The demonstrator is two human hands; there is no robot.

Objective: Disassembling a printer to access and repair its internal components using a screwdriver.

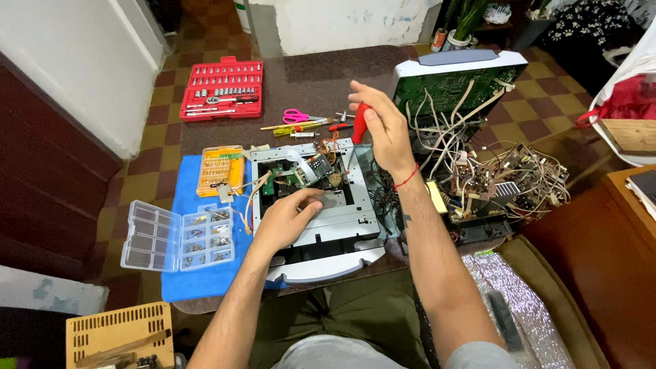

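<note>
Dark brown table (321, 75) with rounded corners, stood on a brown and tan checked tile floor (547, 96). On its right half, an opened grey appliance housing (471, 65) tipped up on edge, green circuit board facing the person, with a mass of pale wires (444, 137) spilling down onto loose brown boards and metal heat sinks. At table centre, a flat silver metal chassis (342, 219) on a light grey plastic base, its rectangular opening showing small green boards and a ribbon cable. Under the chassis's left edge, a blue cloth (198, 280). Far left corner, a red plastic socket set case (222, 89), lid open, chrome sockets in rows. On the cloth, a clear compartment box (179, 238), lid flipped open to the left, small screws inside; above it an orange bit case (220, 169). Pink-handled scissors (301, 116) lie beyond the chassis. Right hand (386, 130) is closed around the red handle of a screwdriver (360, 124), long axis near upright, shaft pointing down at the chassis's far right part. Left hand (287, 219) lies palm down on the chassis, fingers loosely curled, gripping nothing.
</note>
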